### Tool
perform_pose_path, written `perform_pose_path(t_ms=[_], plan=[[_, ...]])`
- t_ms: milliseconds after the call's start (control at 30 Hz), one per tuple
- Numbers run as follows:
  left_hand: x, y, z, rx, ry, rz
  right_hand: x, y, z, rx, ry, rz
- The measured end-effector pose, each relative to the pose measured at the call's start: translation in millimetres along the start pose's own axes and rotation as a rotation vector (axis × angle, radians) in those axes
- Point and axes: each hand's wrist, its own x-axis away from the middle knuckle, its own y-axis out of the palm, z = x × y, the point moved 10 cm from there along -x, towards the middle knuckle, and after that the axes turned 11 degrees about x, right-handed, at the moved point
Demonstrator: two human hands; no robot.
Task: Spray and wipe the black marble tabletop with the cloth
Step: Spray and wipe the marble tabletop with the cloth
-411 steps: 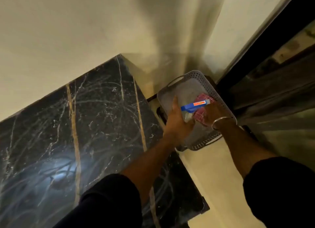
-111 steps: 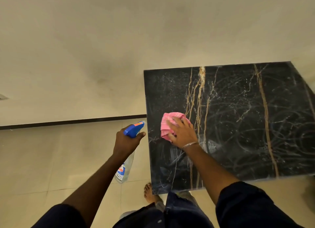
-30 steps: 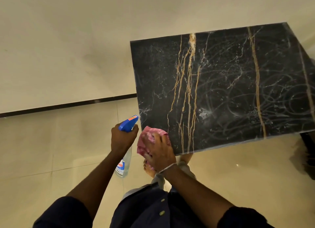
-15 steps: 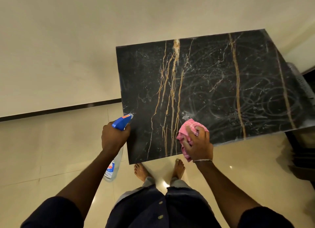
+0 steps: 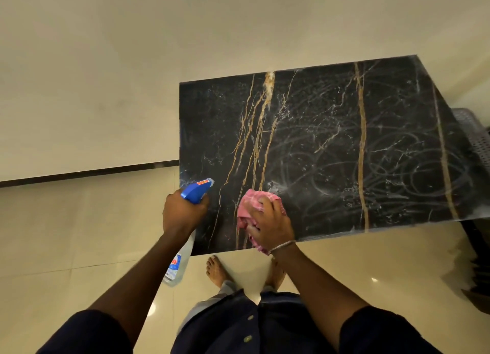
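At the near edge of the black marble tabletop [image 5: 331, 141], head view: my right hand [image 5: 270, 226] clutches the bunched pink cloth [image 5: 252, 202] against it. My left hand [image 5: 183, 213], gripping the spray bottle [image 5: 197, 190], has swung the nozzle over the marble since 0.5 s ago, so another spray looks due.

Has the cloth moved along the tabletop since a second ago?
Yes. The cloth has slid right along the near edge of the tabletop, from the left corner onto the lower ends of the gold veins, under the right hand.
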Motion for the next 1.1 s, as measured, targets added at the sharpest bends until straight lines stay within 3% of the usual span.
perform_pose_path(t_ms=[167, 300, 533, 633, 833, 967, 1100], plan=[[1.1, 7.5, 10.1, -0.026, -0.013, 0.006, 2.9, -8.5, 103.3, 0.024, 0.256, 0.013], [1.7, 15.1, 20.9, -0.045, 0.007, -0.012, -3.6, -8.4, 105.2, 0.016, 0.398, -0.006], [-12.0, 20.7, 26.8, -0.087, 0.010, -0.054, -48.0, -15.1, -15.2, 0.019, -0.017, 0.014], [-28.4, 18.3, 28.7, -0.104, 0.016, -0.068, -52.3, -11.0, -17.2, -0.006, -0.124, -0.033], [-61.0, 19.9, 36.2, -0.139, 0.060, -0.116, -49.0, -6.7, 88.4, -0.026, 0.281, -0.066], [-74.4, 20.1, 36.9, -0.147, 0.086, -0.146, -53.3, -8.2, 90.5, -0.029, 0.486, -0.031], [-79.3, 21.1, 34.1, -0.161, 0.100, -0.182, -79.0, -10.2, 26.8, -0.064, 0.346, 0.010]])
